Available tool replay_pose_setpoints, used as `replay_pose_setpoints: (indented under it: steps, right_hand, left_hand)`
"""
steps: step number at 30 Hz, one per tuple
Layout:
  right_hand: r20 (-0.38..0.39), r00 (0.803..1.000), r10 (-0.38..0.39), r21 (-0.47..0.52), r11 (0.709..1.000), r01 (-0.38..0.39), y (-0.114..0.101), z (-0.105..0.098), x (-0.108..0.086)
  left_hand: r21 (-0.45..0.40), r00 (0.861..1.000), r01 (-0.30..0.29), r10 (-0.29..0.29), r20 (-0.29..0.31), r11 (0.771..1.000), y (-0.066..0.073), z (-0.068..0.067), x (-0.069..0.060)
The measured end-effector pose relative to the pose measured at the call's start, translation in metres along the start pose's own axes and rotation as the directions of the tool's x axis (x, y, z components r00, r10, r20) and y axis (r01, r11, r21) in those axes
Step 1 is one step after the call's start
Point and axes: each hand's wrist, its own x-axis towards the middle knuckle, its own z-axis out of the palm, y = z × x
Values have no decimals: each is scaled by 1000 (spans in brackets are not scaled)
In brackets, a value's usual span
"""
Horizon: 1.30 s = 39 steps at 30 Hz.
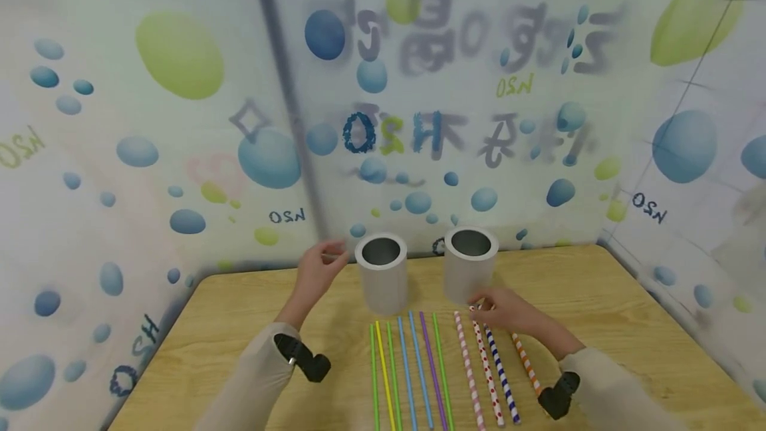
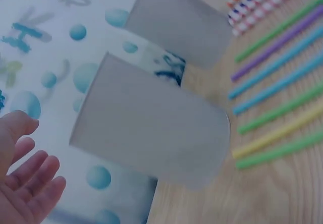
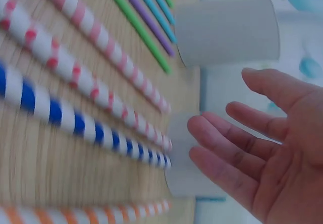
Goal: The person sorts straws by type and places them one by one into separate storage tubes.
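Note:
My left hand (image 1: 320,270) hovers just left of the left grey-white cylindrical container (image 1: 384,288), its fingers loosely bent and holding nothing in the left wrist view. My right hand (image 1: 507,310) is over the far ends of the patterned straws, in front of the right container (image 1: 465,278). Its fingers (image 3: 222,168) are spread and relaxed, with nothing between them. Below it lie a pink-striped straw (image 1: 469,368), a red-dotted straw (image 1: 487,368), a blue-striped straw (image 1: 501,374) and, set apart, an orange-striped straw (image 1: 525,363). Both containers stand upright with dark open tops.
Several plain straws lie side by side left of the patterned ones, among them a yellow straw (image 1: 385,374), a purple straw (image 1: 433,371) and a green straw (image 1: 443,371). The wooden table (image 1: 239,324) ends behind the containers at a printed curtain (image 1: 407,151).

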Motion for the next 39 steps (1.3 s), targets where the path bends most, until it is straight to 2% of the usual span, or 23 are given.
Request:
replay_pose_setpoints:
  steps: [3, 7, 12, 16, 21, 29, 35, 39]
  right_hand:
    - [-15, 1000, -4, 27, 1000, 4, -2, 14, 11]
    - [-56, 998, 27, 53, 998, -24, -1, 34, 24]
    - [-125, 988, 91, 80, 994, -81, -1, 58, 38]
    - [-194, 967, 165, 59, 986, -157, -3, 71, 41]
    - [-261, 938, 228, -5, 971, -238, -5, 82, 43]
    - [-293, 909, 295, -10, 950, -312, 0, 89, 48]
    - [-304, 883, 358, 5, 927, -374, 3, 91, 53]
    - [-322, 874, 365, 9, 924, -383, 4, 93, 55]
  left_hand:
    - [-115, 996, 89, -86, 31, 989, 9, 12, 9]
    - [-245, 978, 207, -198, 63, 947, 12, 26, 13]
    - [-317, 965, 262, -259, 54, 912, 9, 36, 13]
    - [-323, 959, 278, -281, 41, 905, 9, 39, 13]
    - [-327, 959, 278, -280, 41, 903, 9, 39, 14]
    - [-332, 959, 276, -280, 37, 902, 11, 39, 15]
    - [-312, 962, 266, -272, 24, 912, 10, 40, 15]
    - [-308, 961, 269, -277, 21, 912, 10, 39, 15]
